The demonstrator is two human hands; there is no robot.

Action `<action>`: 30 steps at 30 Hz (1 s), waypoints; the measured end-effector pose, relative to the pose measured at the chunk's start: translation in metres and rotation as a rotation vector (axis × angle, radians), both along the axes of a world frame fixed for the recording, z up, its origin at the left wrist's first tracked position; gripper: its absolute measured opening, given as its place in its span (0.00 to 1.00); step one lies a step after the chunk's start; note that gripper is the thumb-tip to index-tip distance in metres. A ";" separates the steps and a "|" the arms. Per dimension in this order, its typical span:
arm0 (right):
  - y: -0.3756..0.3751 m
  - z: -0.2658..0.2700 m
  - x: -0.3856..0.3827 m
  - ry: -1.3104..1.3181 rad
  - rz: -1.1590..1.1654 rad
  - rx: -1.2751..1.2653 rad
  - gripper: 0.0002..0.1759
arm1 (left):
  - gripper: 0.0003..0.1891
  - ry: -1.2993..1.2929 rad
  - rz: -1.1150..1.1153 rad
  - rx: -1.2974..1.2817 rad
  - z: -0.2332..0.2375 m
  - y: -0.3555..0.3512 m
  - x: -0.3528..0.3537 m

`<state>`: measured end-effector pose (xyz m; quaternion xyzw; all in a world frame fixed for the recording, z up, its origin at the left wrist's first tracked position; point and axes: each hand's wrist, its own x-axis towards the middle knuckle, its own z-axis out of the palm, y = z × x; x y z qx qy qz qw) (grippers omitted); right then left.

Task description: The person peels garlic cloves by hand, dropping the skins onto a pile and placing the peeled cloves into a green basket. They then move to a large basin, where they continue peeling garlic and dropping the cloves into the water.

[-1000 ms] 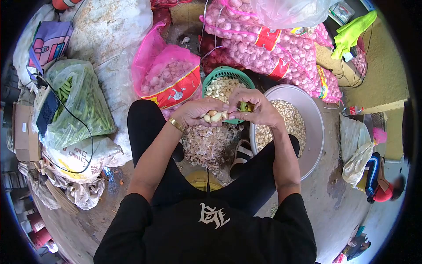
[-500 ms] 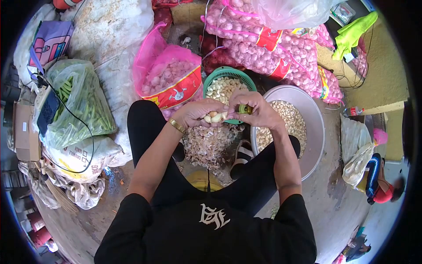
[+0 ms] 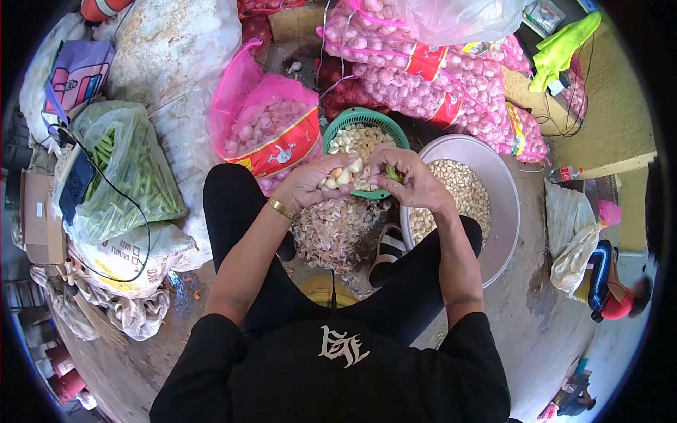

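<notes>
Several garlic cloves (image 3: 341, 175) lie in my left hand (image 3: 310, 183), its fingers curled round them. Close on its right, my right hand (image 3: 416, 182) is closed on a small green and yellow object (image 3: 393, 173) that I cannot make out. The fingertips of both hands are near each other, over the front edge of a green basket (image 3: 364, 115) holding pale cloves. Below the hands, a heap of garlic skins (image 3: 326, 229) lies between my feet. To the right stands a wide whitish basin (image 3: 505, 204) with many peeled-looking cloves (image 3: 457, 187).
An open pink mesh bag of garlic (image 3: 271, 127) stands left of the basket. More garlic bags (image 3: 395, 74) are stacked behind. At left are a plastic bag of green pods (image 3: 134, 166) and white sacks (image 3: 148, 247). Another person (image 3: 617, 296) is at far right.
The cloves in my left hand show more openly, and its fingers have shifted. My right hand has turned slightly, and the fingertips have moved a little apart. The view has shifted slightly.
</notes>
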<state>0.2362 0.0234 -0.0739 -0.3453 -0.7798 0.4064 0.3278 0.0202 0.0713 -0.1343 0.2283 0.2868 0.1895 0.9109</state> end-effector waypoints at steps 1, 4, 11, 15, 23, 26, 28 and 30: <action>-0.001 0.000 0.001 0.027 -0.030 -0.006 0.07 | 0.13 0.003 0.076 -0.040 0.002 -0.001 0.002; -0.005 0.003 0.003 0.085 -0.057 -0.019 0.06 | 0.14 -0.103 0.171 -0.013 0.004 0.000 0.006; -0.021 -0.006 0.005 0.179 0.000 -0.289 0.08 | 0.15 -0.180 0.214 0.070 0.008 -0.001 0.006; -0.020 -0.006 0.004 -0.011 0.093 -0.126 0.15 | 0.17 -0.155 0.207 0.112 0.007 -0.001 0.006; -0.013 -0.003 -0.022 0.228 -0.401 -0.084 0.09 | 0.13 -0.156 0.190 -0.006 -0.002 -0.004 0.008; -0.005 -0.016 -0.025 0.208 -0.419 -0.018 0.10 | 0.13 -0.192 0.174 0.046 -0.001 -0.008 0.011; -0.003 -0.016 -0.026 0.413 -0.426 -0.246 0.08 | 0.13 -0.129 0.214 0.123 0.014 -0.013 0.011; -0.003 -0.015 -0.023 0.405 -0.455 -0.305 0.08 | 0.16 -0.128 0.194 0.167 0.013 -0.009 0.011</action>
